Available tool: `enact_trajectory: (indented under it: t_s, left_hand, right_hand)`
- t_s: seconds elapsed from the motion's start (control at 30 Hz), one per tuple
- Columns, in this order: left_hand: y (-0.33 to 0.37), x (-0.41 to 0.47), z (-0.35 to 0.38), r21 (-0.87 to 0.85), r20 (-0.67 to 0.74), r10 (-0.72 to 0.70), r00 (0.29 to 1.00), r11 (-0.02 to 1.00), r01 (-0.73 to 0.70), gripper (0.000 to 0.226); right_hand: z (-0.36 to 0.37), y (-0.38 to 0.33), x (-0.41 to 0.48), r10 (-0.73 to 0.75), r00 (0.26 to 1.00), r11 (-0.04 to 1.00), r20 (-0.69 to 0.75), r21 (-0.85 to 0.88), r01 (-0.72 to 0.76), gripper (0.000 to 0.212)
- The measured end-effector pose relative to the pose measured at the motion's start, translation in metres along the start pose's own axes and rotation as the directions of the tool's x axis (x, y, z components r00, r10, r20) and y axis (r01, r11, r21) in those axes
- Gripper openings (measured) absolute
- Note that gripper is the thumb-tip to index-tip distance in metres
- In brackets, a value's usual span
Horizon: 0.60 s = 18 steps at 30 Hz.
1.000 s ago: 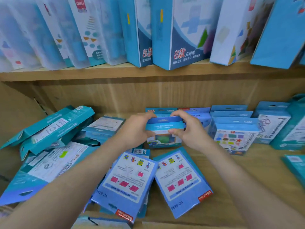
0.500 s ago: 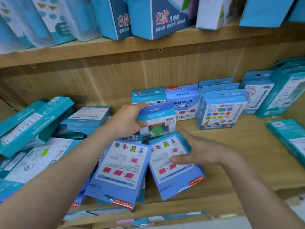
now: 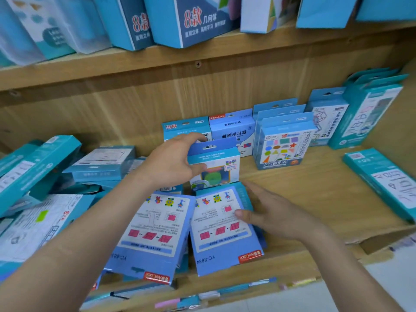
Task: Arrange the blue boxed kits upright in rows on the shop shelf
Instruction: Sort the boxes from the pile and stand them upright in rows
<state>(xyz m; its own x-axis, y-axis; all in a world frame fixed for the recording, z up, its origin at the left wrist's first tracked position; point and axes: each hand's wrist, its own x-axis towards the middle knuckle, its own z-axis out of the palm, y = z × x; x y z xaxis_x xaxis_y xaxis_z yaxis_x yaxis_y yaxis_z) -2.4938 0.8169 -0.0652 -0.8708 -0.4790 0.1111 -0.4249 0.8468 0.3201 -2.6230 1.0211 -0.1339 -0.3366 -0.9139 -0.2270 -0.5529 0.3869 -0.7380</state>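
Leaving the upright kit (image 3: pixel 212 167) to the gripping left hand (image 3: pixel 171 163), the right hand (image 3: pixel 276 215) is settling, fingers straight, onto the flat kit (image 3: pixel 216 242) at lower centre: likely next.

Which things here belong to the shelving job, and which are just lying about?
Job: left hand gripping the upright small blue box; right hand touching the flat YC-8834 box; standing row behind.
Lying about: large boxes on the upper shelf; blurred stationery below.
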Motion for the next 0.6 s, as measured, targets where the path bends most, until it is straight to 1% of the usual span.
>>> enact_trajectory:
  t_s: [0.03,0.1,0.13,0.17,0.23,0.3,0.33,0.4,0.47,0.53,0.6]
  left_hand:
    - [0.001,0.001,0.000,0.012,-0.009,-0.003,1.000,1.000,0.004,0.057]
    - [0.002,0.002,0.000,0.031,-0.030,-0.007,1.000,0.999,0.008,0.055]
    - [0.004,0.003,0.000,0.039,-0.051,0.004,0.999,0.999,-0.002,0.054]
    - [0.006,0.004,0.001,0.059,-0.080,0.026,0.996,0.998,-0.022,0.052]
    - [0.018,0.006,0.001,0.131,-0.150,0.116,0.982,0.987,-0.096,0.045]
    - [0.040,0.007,0.002,0.170,-0.186,0.234,0.954,0.964,-0.203,0.035]
    - [0.055,0.008,0.003,0.178,-0.186,0.293,0.938,0.949,-0.261,0.030]
    - [0.086,0.010,0.008,0.194,-0.157,0.405,0.901,0.907,-0.374,0.028]
    - [0.117,0.016,0.020,0.211,-0.110,0.490,0.865,0.861,-0.462,0.029]
    - [0.151,0.025,0.035,0.216,-0.040,0.527,0.849,0.834,-0.507,0.030]
    - [0.183,0.036,0.057,0.184,0.041,0.526,0.850,0.832,-0.524,0.026]
  right_hand:
    - [-0.003,0.001,-0.004,-0.002,1.000,1.000,-0.028,-0.003,0.002,0.063]
    - [-0.012,0.006,-0.009,-0.003,0.996,0.999,-0.088,-0.045,-0.001,0.081]
    - [-0.017,0.009,-0.011,0.000,0.993,0.998,-0.116,-0.062,-0.007,0.087]
    - [-0.023,0.013,-0.013,-0.004,0.988,0.997,-0.152,-0.073,-0.007,0.087]
    - [-0.037,0.024,-0.019,-0.010,0.974,0.992,-0.224,-0.126,-0.019,0.079]
    - [-0.053,0.044,-0.024,0.014,0.957,0.964,-0.290,-0.251,-0.090,0.072]
    - [-0.063,0.056,-0.027,0.044,0.948,0.938,-0.316,-0.314,-0.148,0.070]
    - [-0.086,0.085,-0.034,0.159,0.923,0.870,-0.349,-0.392,-0.298,0.073]
    - [-0.112,0.110,-0.044,0.308,0.881,0.796,-0.358,-0.410,-0.445,0.080]
    - [-0.137,0.133,-0.051,0.394,0.841,0.713,-0.370,-0.454,-0.534,0.088]
    - [-0.154,0.149,-0.056,0.449,0.820,0.654,-0.356,-0.495,-0.572,0.093]
